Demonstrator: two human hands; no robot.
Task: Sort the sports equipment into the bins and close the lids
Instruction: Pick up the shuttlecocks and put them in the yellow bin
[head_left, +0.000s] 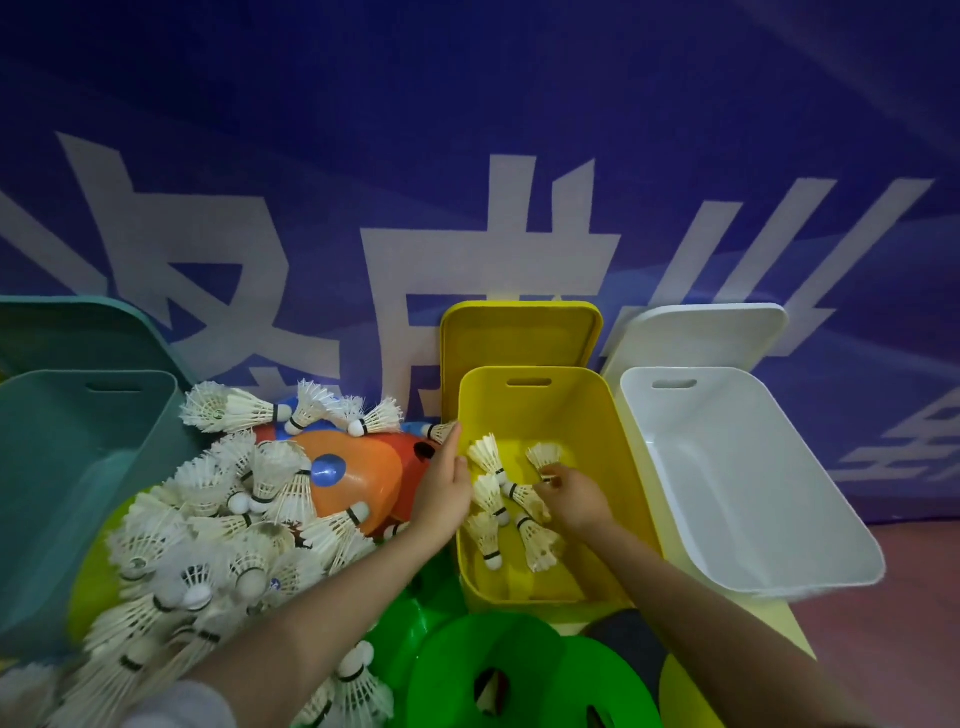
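Observation:
A big heap of white feather shuttlecocks lies at the left, over orange cones. The yellow bin in the middle holds several shuttlecocks. My right hand is inside this bin, fingers curled on a shuttlecock near the bin's floor. My left hand hovers at the bin's left rim with straight fingers, its fingertips by a shuttlecock at the rim; it holds nothing. The teal bin at the left and the white bin at the right look to hold nothing.
The yellow lid, white lid and teal lid lean against the blue banner wall behind their bins. Green flat cones lie in front, with a blue disc on the orange cones.

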